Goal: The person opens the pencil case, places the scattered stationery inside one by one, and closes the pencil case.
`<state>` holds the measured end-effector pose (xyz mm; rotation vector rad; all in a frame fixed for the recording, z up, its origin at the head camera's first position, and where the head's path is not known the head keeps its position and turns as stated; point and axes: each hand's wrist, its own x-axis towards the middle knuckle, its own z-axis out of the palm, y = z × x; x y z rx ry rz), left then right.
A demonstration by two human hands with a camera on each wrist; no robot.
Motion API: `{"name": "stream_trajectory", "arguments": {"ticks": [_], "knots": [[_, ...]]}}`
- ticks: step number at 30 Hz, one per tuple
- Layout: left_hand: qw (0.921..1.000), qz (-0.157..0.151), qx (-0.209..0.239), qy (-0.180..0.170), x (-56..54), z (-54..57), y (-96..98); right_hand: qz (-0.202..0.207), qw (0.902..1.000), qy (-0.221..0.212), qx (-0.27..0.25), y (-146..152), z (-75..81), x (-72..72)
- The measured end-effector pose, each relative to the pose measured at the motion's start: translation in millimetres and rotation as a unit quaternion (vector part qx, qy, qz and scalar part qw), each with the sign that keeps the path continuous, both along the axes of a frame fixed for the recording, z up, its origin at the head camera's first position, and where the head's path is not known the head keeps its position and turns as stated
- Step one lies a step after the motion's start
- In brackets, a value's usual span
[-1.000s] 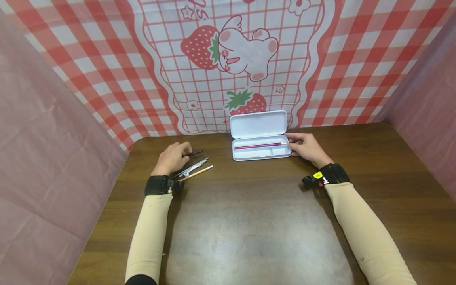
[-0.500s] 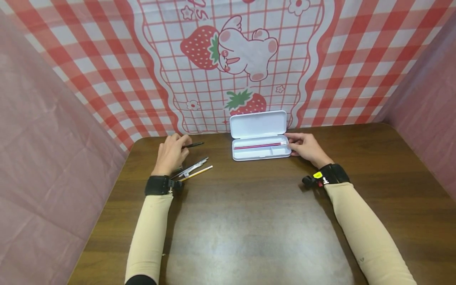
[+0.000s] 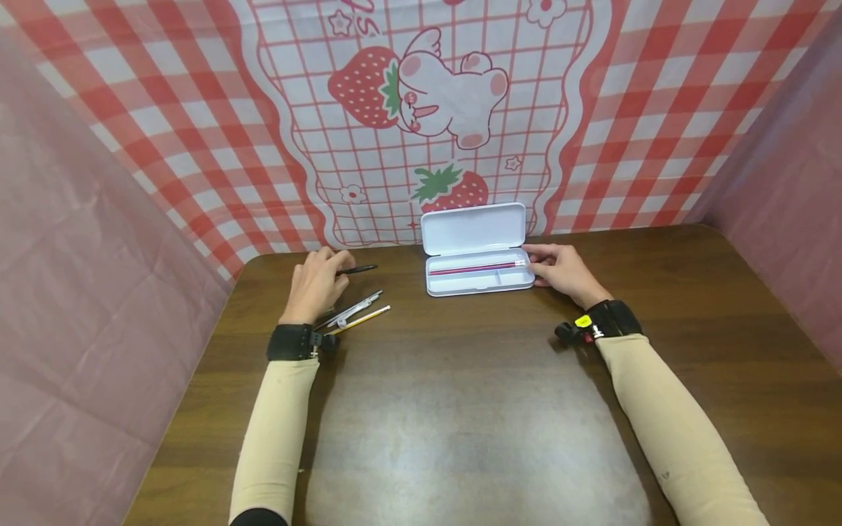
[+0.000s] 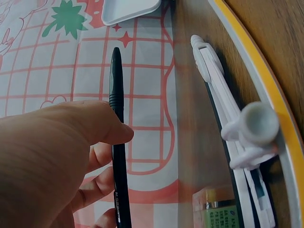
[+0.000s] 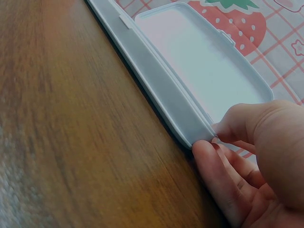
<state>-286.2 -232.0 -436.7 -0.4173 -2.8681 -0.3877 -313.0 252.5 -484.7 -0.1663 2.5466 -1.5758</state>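
Observation:
My left hand pinches a black pen between thumb and fingers, its tip pointing away from the hand in the left wrist view. In the head view the pen sticks out to the right, toward a white pencil case standing open at the back of the table. Red and blue pencils lie in the case's long compartment. At the right end of the case my right hand grips the corner, thumb at the rim and a finger against the outer wall.
Below the left hand lie a white drawing compass and a yellow pencil. A small clear box with a green label sits beside the compass. A checked strawberry cloth hangs behind the wooden table.
My left hand has picked up the black pen and shifted slightly toward the back of the table. The right hand keeps its grip on the pencil case.

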Motion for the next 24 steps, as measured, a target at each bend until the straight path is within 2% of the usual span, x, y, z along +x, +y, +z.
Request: {"name": "stream_trajectory", "arguments": {"ticks": [5,13,24], "knots": [[1.0,-0.004,-0.006,0.002,0.4,4.1,2.2,0.0,1.0,-0.005,0.005,0,-0.1,-0.8],[0.9991,-0.018,-0.014,0.035,-3.3,11.2,7.0,0.003,0.9998,-0.009,0.015,2,-1.4,-2.7],[0.9994,-0.023,-0.02,0.014,-6.8,9.5,16.2,-0.002,1.0,-0.001,0.001,0,-0.3,-0.2]]}}
